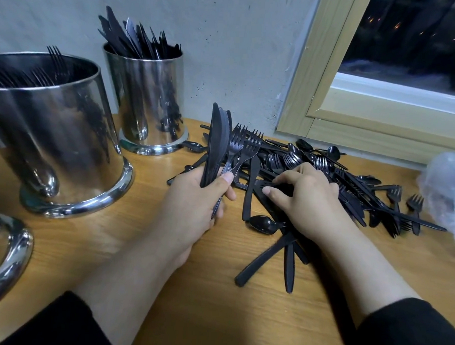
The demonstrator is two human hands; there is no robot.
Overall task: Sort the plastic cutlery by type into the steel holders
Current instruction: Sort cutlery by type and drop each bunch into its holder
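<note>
A heap of black plastic cutlery (352,189) lies on the wooden table by the window wall. My left hand (193,197) grips an upright bunch of black knives (217,140) together with black forks (242,146). My right hand (306,197) rests on the heap, its thumb and fingers pinching a black knife (266,186). At the left stands a wide steel holder (59,142) with forks in it. Behind it, against the wall, a narrower steel holder (151,94) is filled with knives. The base of a third steel holder (3,260) shows at the left edge.
A black spoon (262,223) and a few crossed knives (288,257) lie near my right wrist. Crumpled clear plastic (446,194) sits at the right edge. A wooden window frame (330,98) rises behind the heap. Bare table (214,303) lies between my forearms.
</note>
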